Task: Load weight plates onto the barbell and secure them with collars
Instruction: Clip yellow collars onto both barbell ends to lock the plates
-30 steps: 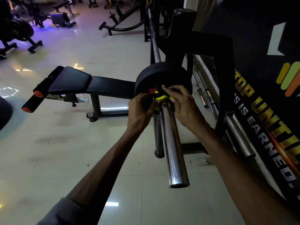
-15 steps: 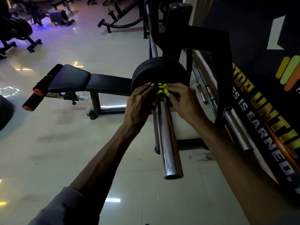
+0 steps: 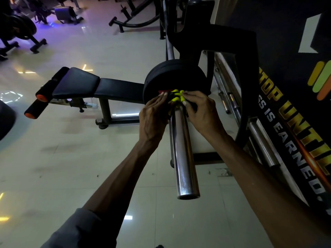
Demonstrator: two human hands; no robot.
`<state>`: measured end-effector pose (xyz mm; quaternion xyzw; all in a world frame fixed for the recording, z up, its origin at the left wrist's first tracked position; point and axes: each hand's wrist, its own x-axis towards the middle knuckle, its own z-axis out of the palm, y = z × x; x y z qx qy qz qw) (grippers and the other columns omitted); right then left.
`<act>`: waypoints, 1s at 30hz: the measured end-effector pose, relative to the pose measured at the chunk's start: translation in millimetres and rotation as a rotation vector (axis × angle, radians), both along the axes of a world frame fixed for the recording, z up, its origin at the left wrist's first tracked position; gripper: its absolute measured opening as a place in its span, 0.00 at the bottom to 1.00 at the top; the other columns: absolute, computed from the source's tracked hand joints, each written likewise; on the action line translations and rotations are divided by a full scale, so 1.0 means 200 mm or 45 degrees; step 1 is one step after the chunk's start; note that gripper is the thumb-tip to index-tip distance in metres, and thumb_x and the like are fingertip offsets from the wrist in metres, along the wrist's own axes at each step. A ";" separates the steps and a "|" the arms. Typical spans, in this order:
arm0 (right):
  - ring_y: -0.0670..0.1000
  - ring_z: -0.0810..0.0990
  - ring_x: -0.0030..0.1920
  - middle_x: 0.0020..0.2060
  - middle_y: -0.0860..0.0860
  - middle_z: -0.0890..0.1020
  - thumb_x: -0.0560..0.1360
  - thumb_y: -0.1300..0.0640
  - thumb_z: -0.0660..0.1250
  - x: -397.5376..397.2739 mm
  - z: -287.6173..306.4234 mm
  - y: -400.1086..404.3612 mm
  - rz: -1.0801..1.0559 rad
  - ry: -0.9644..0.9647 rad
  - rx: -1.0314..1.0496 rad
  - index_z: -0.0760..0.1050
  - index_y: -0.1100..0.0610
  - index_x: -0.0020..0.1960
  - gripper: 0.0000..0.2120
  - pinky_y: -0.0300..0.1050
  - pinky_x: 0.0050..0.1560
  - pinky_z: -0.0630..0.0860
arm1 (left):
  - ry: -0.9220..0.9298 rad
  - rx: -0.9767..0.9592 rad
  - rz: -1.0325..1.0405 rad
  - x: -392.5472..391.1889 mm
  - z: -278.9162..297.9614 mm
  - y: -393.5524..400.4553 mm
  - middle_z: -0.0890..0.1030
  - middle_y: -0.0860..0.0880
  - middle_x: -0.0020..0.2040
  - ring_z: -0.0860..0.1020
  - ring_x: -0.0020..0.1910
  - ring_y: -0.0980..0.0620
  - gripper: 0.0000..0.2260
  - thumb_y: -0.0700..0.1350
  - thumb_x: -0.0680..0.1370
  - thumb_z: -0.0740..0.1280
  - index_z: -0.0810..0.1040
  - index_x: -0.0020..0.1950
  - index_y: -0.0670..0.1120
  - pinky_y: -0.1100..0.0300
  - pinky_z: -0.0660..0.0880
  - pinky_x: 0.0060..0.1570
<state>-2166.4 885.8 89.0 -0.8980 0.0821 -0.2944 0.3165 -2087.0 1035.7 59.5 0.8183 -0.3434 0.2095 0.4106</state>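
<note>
A chrome barbell sleeve (image 3: 184, 151) points toward me, its open end low in the view. Black weight plates (image 3: 172, 76) sit on it against the black rack upright (image 3: 193, 36). A collar with yellow grips (image 3: 176, 96) sits on the sleeve right up at the plates. My left hand (image 3: 154, 113) holds the collar from the left, and my right hand (image 3: 200, 111) pinches it from the right. The collar's body is mostly hidden by my fingers.
A black padded bench (image 3: 89, 86) with orange-tipped rollers stands to the left on the pale tiled floor (image 3: 53, 167). Chrome bars (image 3: 261, 140) lean along the dark lettered wall at right. Other machines (image 3: 18, 29) stand at the far left.
Both hands have slid the yellow collar along the sleeve from a little short of the plates up against them. My view has shifted slightly downward.
</note>
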 end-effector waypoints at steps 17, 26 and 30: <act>0.55 0.73 0.73 0.74 0.55 0.73 0.83 0.50 0.63 -0.26 0.10 0.09 0.051 0.257 -0.097 0.70 0.58 0.76 0.24 0.47 0.71 0.71 | 0.160 0.162 0.017 -0.31 0.18 0.25 0.82 0.47 0.61 0.79 0.57 0.53 0.18 0.53 0.83 0.67 0.78 0.68 0.44 0.66 0.74 0.53; 0.55 0.66 0.77 0.78 0.53 0.67 0.83 0.49 0.63 -0.35 0.16 0.53 0.183 0.296 -0.283 0.65 0.59 0.79 0.27 0.53 0.77 0.66 | 0.251 0.328 0.209 -0.45 0.14 0.77 0.76 0.44 0.71 0.79 0.63 0.47 0.27 0.60 0.82 0.64 0.72 0.74 0.44 0.59 0.73 0.57; 0.56 0.67 0.77 0.77 0.56 0.67 0.83 0.49 0.62 -0.24 0.15 0.79 0.290 0.338 -0.349 0.64 0.60 0.79 0.28 0.51 0.77 0.65 | 0.305 0.336 0.291 -0.38 0.11 1.09 0.76 0.43 0.70 0.79 0.64 0.45 0.27 0.61 0.83 0.62 0.72 0.74 0.43 0.47 0.78 0.62</act>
